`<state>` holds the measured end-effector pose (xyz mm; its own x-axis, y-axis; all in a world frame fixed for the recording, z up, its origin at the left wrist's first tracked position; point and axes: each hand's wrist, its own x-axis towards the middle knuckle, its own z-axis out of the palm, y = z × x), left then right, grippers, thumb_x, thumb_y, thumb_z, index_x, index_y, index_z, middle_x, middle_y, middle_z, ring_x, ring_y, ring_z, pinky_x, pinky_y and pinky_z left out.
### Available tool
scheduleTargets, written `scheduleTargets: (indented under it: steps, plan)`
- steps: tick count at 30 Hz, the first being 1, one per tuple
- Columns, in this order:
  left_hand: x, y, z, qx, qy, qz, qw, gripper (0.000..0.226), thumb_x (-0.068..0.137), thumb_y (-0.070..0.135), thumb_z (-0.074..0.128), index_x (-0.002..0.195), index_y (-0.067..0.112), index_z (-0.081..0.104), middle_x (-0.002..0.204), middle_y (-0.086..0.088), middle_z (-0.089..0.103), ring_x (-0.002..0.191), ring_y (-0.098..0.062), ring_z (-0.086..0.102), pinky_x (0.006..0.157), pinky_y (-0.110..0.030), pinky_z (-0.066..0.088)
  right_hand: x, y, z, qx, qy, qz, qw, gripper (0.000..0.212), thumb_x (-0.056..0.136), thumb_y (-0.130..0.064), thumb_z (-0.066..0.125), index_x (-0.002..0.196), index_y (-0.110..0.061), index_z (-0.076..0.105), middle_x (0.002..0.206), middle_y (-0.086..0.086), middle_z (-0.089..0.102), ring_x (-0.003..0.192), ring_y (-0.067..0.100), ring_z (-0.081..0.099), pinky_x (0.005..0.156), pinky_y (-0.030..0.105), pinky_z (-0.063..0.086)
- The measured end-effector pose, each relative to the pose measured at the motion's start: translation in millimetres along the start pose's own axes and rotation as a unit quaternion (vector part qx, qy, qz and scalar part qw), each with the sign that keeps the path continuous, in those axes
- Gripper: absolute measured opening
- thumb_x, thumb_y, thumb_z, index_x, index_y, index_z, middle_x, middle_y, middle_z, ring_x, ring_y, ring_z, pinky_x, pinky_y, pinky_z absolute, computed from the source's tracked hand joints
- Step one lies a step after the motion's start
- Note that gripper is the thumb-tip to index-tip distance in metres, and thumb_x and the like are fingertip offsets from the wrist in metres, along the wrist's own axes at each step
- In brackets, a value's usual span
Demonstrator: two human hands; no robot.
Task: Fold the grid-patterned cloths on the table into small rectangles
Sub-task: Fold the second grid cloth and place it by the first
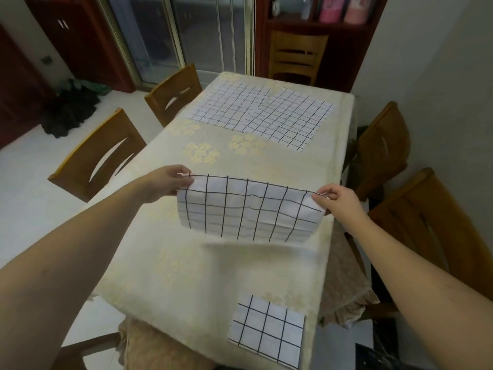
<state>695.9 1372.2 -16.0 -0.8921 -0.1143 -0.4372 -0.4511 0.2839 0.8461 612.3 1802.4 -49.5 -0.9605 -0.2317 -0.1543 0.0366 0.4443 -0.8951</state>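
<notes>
- The left hand [167, 182] is pinching the left top corner of a white cloth with black grid lines [248, 209], held doubled above the pale floral tablecloth [186, 263].
- The right hand [338, 200] is pinching the opposite corner.
- A folded grid cloth [266, 332] is lying at the near edge; seemingly two flat ones [256, 110] are lying far off.

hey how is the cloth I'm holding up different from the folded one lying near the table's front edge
The held cloth hangs in the air, pinched at its top corners by the left hand and right hand; the folded cloth lies flat on the table, untouched. The held cloth is a wide strip, curved and doubled over; the folded cloth is a small, compact rectangle. Both are white with a black grid.
</notes>
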Motion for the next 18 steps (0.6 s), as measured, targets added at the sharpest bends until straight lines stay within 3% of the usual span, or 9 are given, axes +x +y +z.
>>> scheduleTargets:
  steps: [4,8,10,15,18]
  plan:
    - [9,-10,-1,0.011,-0.028,-0.039,0.999,0.020,0.093,0.021,0.063,0.108,0.008,0.057,0.089,-0.014,0.059,0.078,-0.026,0.053,0.070,-0.030,0.047,4,13,3,0.008,-0.008,0.024,1.000,0.019,0.083,-0.028,0.074,0.097,-0.016,0.068,0.089,0.007,0.069,0.083,0.019,0.064,0.074,0.031,0.053]
    - [34,-33,14,0.018,0.053,-0.055,0.997,0.012,0.094,0.019,0.064,0.100,0.011,0.058,0.083,-0.009,0.059,0.070,-0.020,0.053,0.068,-0.030,0.045,13,37,17,0.032,-0.026,0.072,0.997,0.015,0.085,-0.026,0.073,0.098,-0.023,0.067,0.086,0.012,0.067,0.083,0.023,0.063,0.079,0.034,0.055]
    - [51,-50,24,0.013,0.083,-0.068,0.994,0.009,0.094,0.020,0.063,0.094,0.014,0.057,0.082,-0.009,0.058,0.069,-0.021,0.052,0.064,-0.030,0.044,19,52,27,0.054,-0.032,0.102,0.993,0.021,0.086,-0.025,0.071,0.106,-0.028,0.066,0.087,0.006,0.063,0.088,0.022,0.062,0.087,0.038,0.053]
    - [90,-98,48,0.085,0.158,-0.083,0.980,0.016,0.094,0.023,0.061,0.104,0.011,0.060,0.091,-0.008,0.062,0.070,-0.019,0.053,0.056,-0.025,0.039,30,91,64,0.100,-0.051,0.209,0.972,0.049,0.091,-0.021,0.066,0.137,-0.023,0.048,0.123,0.010,0.059,0.108,0.023,0.059,0.098,0.036,0.048]
    - [105,-122,53,0.073,0.173,-0.108,0.976,0.025,0.094,0.029,0.061,0.112,0.013,0.058,0.100,-0.009,0.066,0.074,-0.019,0.057,0.056,-0.026,0.043,26,106,83,0.082,-0.058,0.238,0.966,0.058,0.093,-0.018,0.063,0.144,-0.019,0.035,0.130,0.002,0.049,0.115,0.018,0.050,0.096,0.030,0.039]
